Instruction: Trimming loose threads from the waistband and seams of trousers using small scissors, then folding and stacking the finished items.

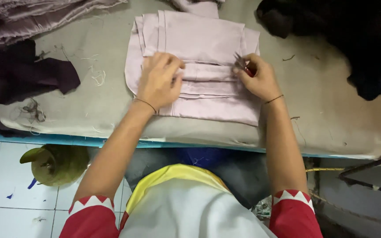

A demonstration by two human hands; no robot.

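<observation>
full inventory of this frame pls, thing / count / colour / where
folded fabric pieces: one stack, pale pink, centre of the table, under both hands
thread snips: one, metal with red grip, in the right hand at the stack's right edge
table cover: one, grey-beige, stained, spans the frame
dark purple cloth: one heap, table's left edge
mauve cloth pile: one, top left
black cloth heap: one, top right
loose thread scraps: several, whitish, left of the stack
green vessel: one, olive, on the tiled floor, lower left
left hand: flat on the stack, thin wristband
right hand: closed round the snips, thin wristband
</observation>
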